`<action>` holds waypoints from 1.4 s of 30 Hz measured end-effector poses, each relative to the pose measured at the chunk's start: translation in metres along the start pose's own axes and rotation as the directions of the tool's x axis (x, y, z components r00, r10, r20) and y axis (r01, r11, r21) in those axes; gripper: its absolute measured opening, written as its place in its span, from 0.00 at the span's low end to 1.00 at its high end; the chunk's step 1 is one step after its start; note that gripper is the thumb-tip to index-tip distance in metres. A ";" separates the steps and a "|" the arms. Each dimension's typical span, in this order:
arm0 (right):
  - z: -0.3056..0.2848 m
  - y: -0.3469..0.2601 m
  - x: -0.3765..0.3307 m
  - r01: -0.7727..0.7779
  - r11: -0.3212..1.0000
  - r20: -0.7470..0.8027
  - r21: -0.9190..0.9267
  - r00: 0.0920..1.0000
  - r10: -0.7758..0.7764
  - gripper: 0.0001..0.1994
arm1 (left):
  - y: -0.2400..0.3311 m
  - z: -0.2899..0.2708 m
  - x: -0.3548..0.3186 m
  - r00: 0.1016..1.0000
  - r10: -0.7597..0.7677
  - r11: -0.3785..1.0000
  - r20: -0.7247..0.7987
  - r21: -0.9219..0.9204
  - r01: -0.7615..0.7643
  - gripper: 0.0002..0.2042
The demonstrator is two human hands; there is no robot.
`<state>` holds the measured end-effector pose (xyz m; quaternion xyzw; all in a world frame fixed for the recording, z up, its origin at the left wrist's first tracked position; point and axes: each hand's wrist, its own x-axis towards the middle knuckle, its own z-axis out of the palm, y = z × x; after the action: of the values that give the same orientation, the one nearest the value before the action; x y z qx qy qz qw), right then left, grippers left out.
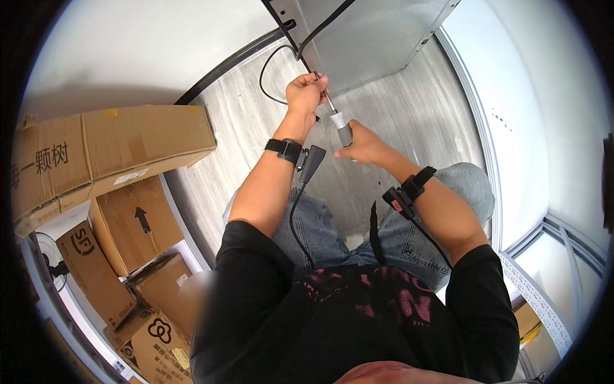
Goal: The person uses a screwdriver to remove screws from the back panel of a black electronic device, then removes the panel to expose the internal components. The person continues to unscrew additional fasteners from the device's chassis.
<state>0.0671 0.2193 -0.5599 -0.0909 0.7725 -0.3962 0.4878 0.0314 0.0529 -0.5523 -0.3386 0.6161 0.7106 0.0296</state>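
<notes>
A screwdriver (343,130) with a grey and white handle and a thin metal shaft slants up and to the left. My right hand (363,144) is wrapped round its handle. Around the shaft close to the tip, the fingers of my left hand (306,93) are pinched together. The tip is by the lower edge of a grey metal cabinet panel (364,45); any screw there is too small to make out. A black cable (318,32) runs down along the panel's left side and loops onto the floor near my left hand.
Cardboard boxes (141,217) stand on and in a shelf at the left. The pale wood-look floor (236,96) lies between a white wall (160,51) and a white frame at the right. A perforated metal upright (537,301) stands at the lower right. Strapped devices with cables sit on both wrists.
</notes>
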 end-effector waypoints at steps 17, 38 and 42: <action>-0.001 0.015 0.007 0.098 0.995 -0.060 0.011 0.993 -0.097 0.27 | -0.003 0.000 0.005 0.999 0.035 0.999 0.006 -0.011 -0.035 0.05; -0.015 0.015 0.002 0.079 0.974 0.132 0.212 0.985 -0.109 0.27 | 0.000 -0.003 0.002 0.997 -0.017 0.990 0.071 -0.137 0.027 0.06; -0.014 0.012 -0.001 0.115 0.984 0.096 0.133 0.987 -0.128 0.26 | 0.007 -0.001 -0.005 0.995 -0.063 0.975 0.079 -0.210 0.078 0.07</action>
<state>0.0591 0.2357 -0.5647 -0.1271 0.7122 -0.4684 0.5071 0.0325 0.0518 -0.5439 -0.3356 0.5226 0.7827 0.0406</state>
